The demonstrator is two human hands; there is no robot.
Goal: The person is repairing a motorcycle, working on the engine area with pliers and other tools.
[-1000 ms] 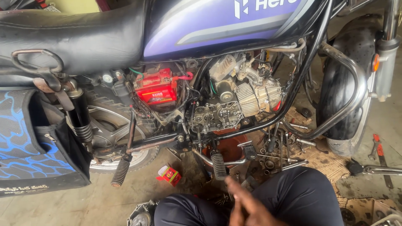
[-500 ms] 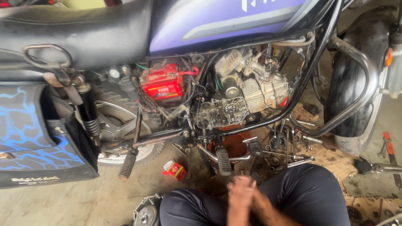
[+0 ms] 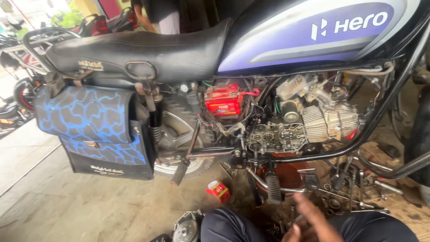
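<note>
1. The head camera is looking down and forward from a seated person, facing the side of a motorcycle [image 3: 224, 112] close ahead.
2. It is showing the seat at far left, the engine [image 3: 309, 125] at right, and the floor [image 3: 89, 206] nearest.

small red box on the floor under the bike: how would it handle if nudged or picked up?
The small red box looks like thin cardboard, so probably light and easy to crush. It lies tilted on the concrete floor, so a nudge would likely slide or tip it, not roll it. The floor near the engine looks stained, so the box may be greasy.
</note>
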